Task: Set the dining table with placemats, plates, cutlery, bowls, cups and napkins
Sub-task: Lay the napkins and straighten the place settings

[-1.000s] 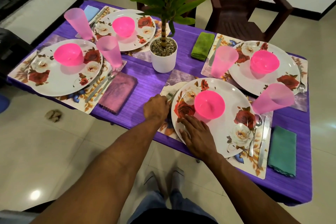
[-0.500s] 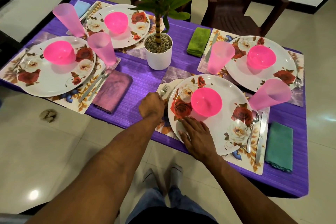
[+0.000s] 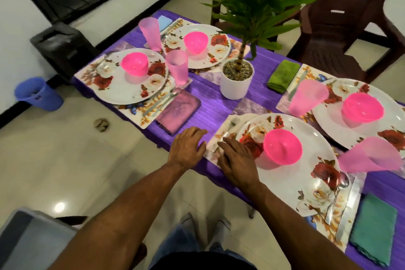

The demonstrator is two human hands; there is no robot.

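Purple table (image 3: 219,103), frame centre: I see the fork (image 3: 228,130) pointing away — right hand (image 3: 237,160) flat over it, left hand (image 3: 188,147) loosely open, empty, just beside.

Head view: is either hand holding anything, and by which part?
Nothing is held. The left hand rests loosely on the purple tablecloth; the right hand lies flat on the placemat edge.

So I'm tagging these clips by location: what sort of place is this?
Most likely a home dining area: a table with a purple cloth laid with four floral plate settings, a potted plant as centrepiece, a brown plastic chair pulled up, and tiled floor.
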